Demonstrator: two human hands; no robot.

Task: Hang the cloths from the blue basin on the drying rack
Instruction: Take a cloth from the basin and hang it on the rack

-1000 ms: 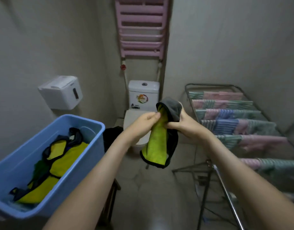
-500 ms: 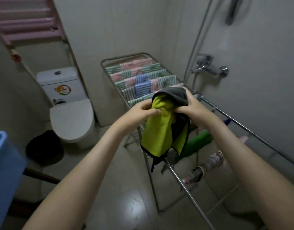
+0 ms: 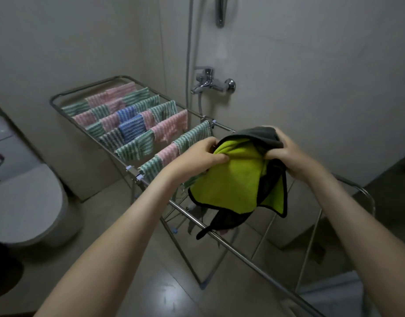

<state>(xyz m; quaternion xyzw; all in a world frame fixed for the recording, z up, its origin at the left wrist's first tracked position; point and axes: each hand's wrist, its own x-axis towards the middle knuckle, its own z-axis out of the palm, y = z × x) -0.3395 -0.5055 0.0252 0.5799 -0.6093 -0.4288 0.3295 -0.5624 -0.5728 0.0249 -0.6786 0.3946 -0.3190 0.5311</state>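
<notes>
I hold a yellow-green cloth with a grey back and black trim (image 3: 233, 186) in front of me, above the metal drying rack (image 3: 238, 250). My left hand (image 3: 201, 156) pinches its upper left edge. At the upper right, my right hand (image 3: 288, 156) grips the bunched grey fold. The cloth hangs loose, its lower corner dangling over the rack's near rail. Several striped pink, green and blue cloths (image 3: 133, 129) hang on the rack's far bars. The blue basin is out of view.
A white toilet (image 3: 23, 202) stands at the left. A shower tap (image 3: 210, 84) and hose are fixed to the wall behind the rack. The rack's right end rail (image 3: 366, 197) curves near the wall. Tiled floor (image 3: 151, 282) lies below.
The view has swung right from the basin and toilet to the drying rack. Both hands have carried the cloth over the rack and spread it a little wider.
</notes>
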